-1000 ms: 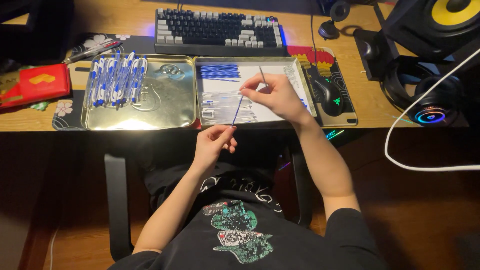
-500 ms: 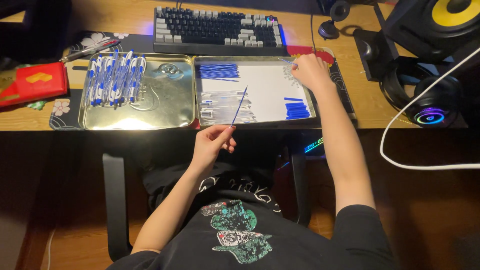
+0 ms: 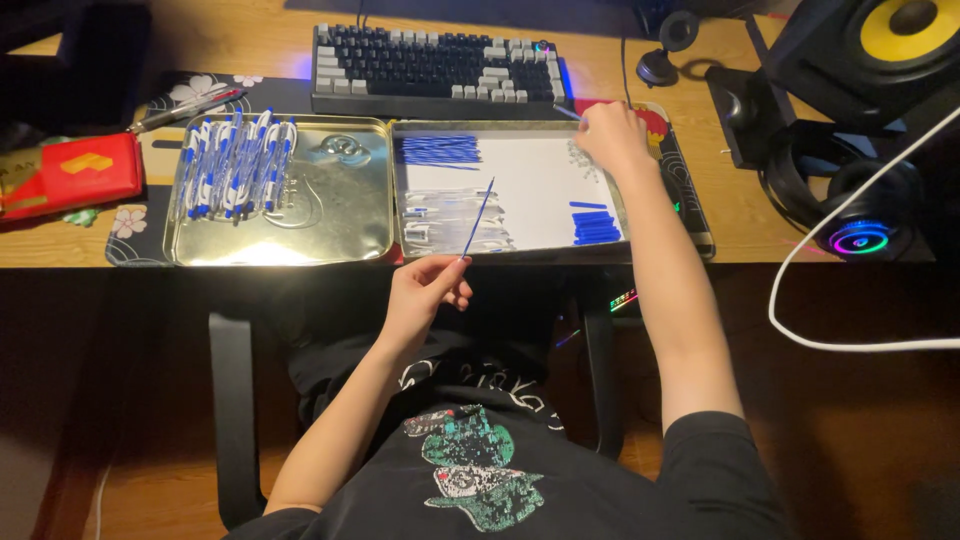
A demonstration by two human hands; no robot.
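Blue plastic ink refill [image 3: 478,217], one, thin and straight, pinched at its lower end between thumb and fingers of the left hand [image 3: 428,292] and held slanting up over the front edge of the right-hand tray [image 3: 505,247]; by its look it is very light, slightly springy and smooth, so a grip near the middle or lower third would steady it better than the tip, and a hard squeeze could bend it. Right hand [image 3: 612,138], reaching to the far right corner of the same tray, fingers curled down as if picking something small; whether they have closed on anything I cannot tell, since the hand covers the spot. Trays, two, shallow metal, side by side on the wooden tabletop [image 3: 250,40]. Left tray [image 3: 340,215] carries a row of assembled blue-and-white pens [image 3: 235,165], roughly a dozen, too overlapped for an exact count. Right tray carries a bundle of blue refills [image 3: 438,150] at the far left, a smaller pile of short blue pieces [image 3: 596,226] at the near right, and a cluster of clear plastic parts [image 3: 455,222] in front, probably pen barrels; none of these heaps can be counted singly. Also present: one keyboard [image 3: 435,62], one red box [image 3: 62,175], one headset [image 3: 860,215], one loudspeaker [image 3: 880,45].
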